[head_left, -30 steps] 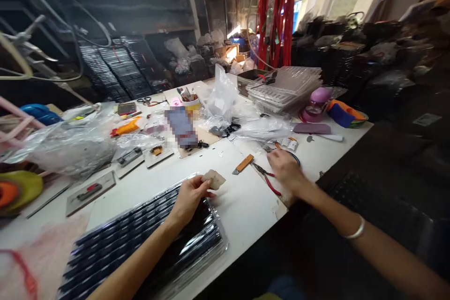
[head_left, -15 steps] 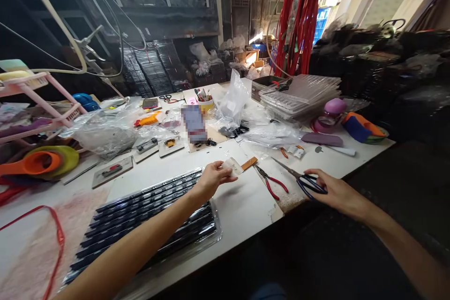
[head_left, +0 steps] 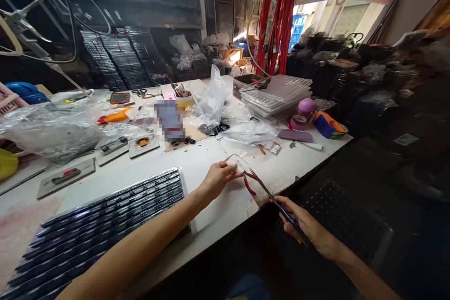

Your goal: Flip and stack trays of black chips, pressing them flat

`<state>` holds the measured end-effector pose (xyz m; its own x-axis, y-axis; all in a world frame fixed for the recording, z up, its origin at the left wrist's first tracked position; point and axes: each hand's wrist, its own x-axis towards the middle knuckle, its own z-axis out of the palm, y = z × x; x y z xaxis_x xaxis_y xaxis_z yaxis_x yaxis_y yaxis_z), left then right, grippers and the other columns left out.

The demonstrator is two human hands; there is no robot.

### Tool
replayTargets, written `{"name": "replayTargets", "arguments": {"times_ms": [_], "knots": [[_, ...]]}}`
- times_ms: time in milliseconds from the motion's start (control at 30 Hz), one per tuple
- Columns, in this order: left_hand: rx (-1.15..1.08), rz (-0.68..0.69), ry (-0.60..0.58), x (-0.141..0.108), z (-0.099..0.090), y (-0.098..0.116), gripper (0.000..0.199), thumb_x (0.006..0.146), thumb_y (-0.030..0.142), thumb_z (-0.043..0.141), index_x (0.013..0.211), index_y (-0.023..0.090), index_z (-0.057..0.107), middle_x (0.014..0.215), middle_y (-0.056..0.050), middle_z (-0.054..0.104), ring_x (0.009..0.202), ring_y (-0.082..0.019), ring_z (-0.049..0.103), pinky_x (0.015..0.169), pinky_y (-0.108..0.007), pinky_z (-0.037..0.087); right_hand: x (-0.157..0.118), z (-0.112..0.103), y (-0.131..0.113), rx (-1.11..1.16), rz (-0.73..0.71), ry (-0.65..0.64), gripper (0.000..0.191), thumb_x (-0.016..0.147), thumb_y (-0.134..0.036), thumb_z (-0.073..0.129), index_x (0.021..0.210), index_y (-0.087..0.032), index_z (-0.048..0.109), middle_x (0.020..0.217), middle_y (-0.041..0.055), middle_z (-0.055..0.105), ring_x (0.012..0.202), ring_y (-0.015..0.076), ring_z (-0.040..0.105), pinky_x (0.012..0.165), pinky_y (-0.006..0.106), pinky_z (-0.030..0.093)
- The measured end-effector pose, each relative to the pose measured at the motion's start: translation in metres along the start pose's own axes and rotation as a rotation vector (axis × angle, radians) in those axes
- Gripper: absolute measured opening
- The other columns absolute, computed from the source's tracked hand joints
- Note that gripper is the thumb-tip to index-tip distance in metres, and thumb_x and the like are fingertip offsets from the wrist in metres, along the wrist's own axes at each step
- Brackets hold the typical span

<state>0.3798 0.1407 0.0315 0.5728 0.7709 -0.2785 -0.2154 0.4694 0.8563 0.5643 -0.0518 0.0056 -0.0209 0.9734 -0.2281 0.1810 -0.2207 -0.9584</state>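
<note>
Between the fingers and thumb of my left hand (head_left: pixel 221 177) is a small whitish packet (head_left: pixel 237 163) with dark marks on it, raised above the table. My right hand (head_left: pixel 300 225) grips a pair of scissors (head_left: pixel 269 192) by the dark handles, beyond the table's front edge. The blades point up and left, their tips at the packet's right side; I cannot tell whether they touch it. Partly behind blades and packet lie red-handled pliers (head_left: pixel 250 185) on the table. A tray of dark ridged strips (head_left: pixel 116 225) lies left of my left hand, partly under my forearm.
Clear plastic bags (head_left: pixel 249 130) and a stack of clear trays (head_left: pixel 276 93) cover the table's far side. Flat blocks with small parts (head_left: pixel 66 176) lie at left. A purple tape dispenser (head_left: pixel 298 119) stands near the right edge. Red strips (head_left: pixel 276 18) hang behind.
The scissors have left the table's right side and turned toward the packet, their tips now beside it. My left hand still holds the packet. The view has shifted right.
</note>
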Motion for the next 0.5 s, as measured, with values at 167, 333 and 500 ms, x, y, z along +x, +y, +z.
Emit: {"name": "replayTargets", "arguments": {"times_ms": [167,333,500], "knots": [[0.032,-0.024,-0.034,0.0,0.0,-0.008,0.03,0.054,0.024,0.085,0.057,0.01,0.058,0.06,0.001,0.054,0.064,-0.014,0.062,0.089,-0.04,0.051,0.013,0.003,0.002,-0.027,-0.028,-0.025,0.062,0.077,-0.054,0.064,0.129,-0.027,0.044,0.081,-0.001,0.044,0.063,0.0115,0.041,0.054,0.022,0.04],[0.048,-0.044,-0.052,-0.002,0.002,-0.009,0.031,0.052,0.025,0.085,0.056,0.011,0.057,0.061,0.001,0.056,0.063,-0.014,0.063,0.088,-0.041,0.051,0.02,0.005,0.003,0.009,-0.033,-0.054,0.063,0.077,-0.057,0.063,0.129,-0.027,0.044,0.08,-0.0011,0.043,0.057,0.0098,0.038,0.046,0.019,0.035],[0.041,-0.058,-0.042,-0.002,0.002,-0.005,0.031,0.054,0.024,0.085,0.055,0.012,0.056,0.058,0.002,0.054,0.059,-0.013,0.061,0.088,-0.04,0.051,0.022,0.005,0.002,0.055,0.015,-0.066,0.061,0.079,-0.055,0.062,0.128,-0.024,0.042,0.082,-0.0005,0.045,0.053,0.0076,0.036,0.043,0.019,0.035]]}}
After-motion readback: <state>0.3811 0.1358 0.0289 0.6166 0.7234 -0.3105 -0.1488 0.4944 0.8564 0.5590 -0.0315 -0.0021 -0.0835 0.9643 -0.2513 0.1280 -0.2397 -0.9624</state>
